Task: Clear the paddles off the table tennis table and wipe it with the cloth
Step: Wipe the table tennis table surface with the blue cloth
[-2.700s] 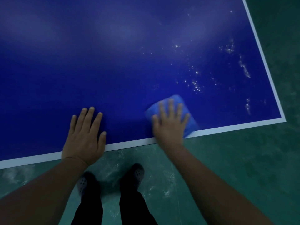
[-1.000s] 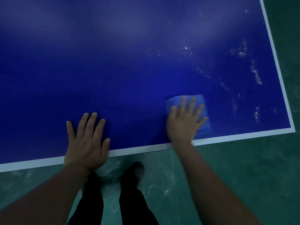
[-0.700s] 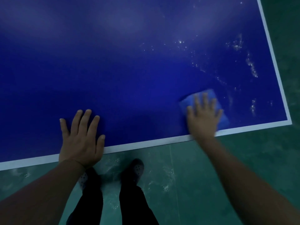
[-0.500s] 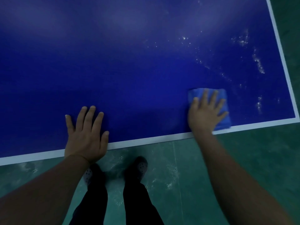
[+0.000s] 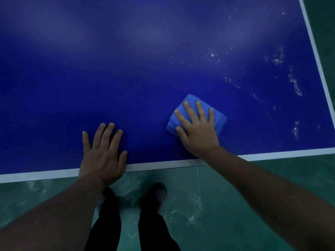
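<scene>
I have my right hand [image 5: 197, 131] pressed flat on the folded blue cloth [image 5: 196, 114], fingers straight and spread wide across it, thumb lying along the cloth's near-left side. The cloth sits on the dark blue counter [image 5: 126, 78], just in from the white edge line [image 5: 159, 164] that runs along the near side, and well in from the counter's right-hand corner. My left hand [image 5: 102, 154] lies palm down directly on the counter, to the left of the cloth and apart from it, fingers straight and slightly fanned, holding nothing; its heel covers the white edge line. Beyond the cloth and to its right, toward the far right side of the counter, pale specks and smears [image 5: 294, 84] are scattered over the blue surface. On the near side of the white edge line I see the green floor [image 5: 235, 178], with whitish scuffs on it, and my two dark shoes [image 5: 159, 193] and dark trouser legs between my forearms. I see no paddles on this part of the counter.
</scene>
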{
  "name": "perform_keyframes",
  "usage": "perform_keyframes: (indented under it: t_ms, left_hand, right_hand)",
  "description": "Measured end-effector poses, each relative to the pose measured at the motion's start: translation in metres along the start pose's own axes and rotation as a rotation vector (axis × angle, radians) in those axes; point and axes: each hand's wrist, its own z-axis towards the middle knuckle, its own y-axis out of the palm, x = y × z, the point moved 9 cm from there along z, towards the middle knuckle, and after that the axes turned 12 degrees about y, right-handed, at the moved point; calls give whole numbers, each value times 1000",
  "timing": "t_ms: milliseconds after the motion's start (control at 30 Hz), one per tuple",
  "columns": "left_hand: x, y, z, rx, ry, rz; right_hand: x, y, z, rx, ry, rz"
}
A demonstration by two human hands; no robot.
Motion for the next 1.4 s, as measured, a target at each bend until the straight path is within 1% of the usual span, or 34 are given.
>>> perform_keyframes:
  t_ms: [33,100,233,333,467,567,667,767,900,1067,1200,1300,1400]
  left_hand:
    - [0,-1,0,5,-7,-2]
    - [0,-3,1,24,-17,-14]
    - [-2,-10,5,74,-34,-66]
    - [-8,-20,24,162,-49,-156]
    - [-33,-43,82,275,-30,-227]
    - [-56,-57,138,279,-45,-234]
    - [-74,-66,194,279,-106,-254]
    - [-84,-72,241,270,-149,-249]
    - [-88,-65,278,162,-134,-208]
    - [-90,-53,289,96,-109,-139]
    - [-88,-48,293,48,-92,-121]
    - [-89,-45,294,19,-93,-113]
    - [-90,-41,293,-1,-84,-96]
  right_hand:
    - [-18,1,2,2,-75,4]
    - [-41,1,10,-2,-161,6]
    - [-54,-4,36,-23,-264,31]
    - [-54,-8,64,-8,-320,20]
    - [-52,-15,108,-6,-345,-14]
    - [-50,-20,138,-12,-361,-39]
    - [-48,-23,169,-24,-394,-55]
    - [-44,-29,205,-15,-385,-49]
    - [-36,-40,256,-3,-365,-32]
    - [-26,-50,328,11,-345,-19]
    - [-14,-64,408,8,-300,-22]
    - [0,-76,476,-7,-232,-39]
    - [12,-92,538,6,-118,-11]
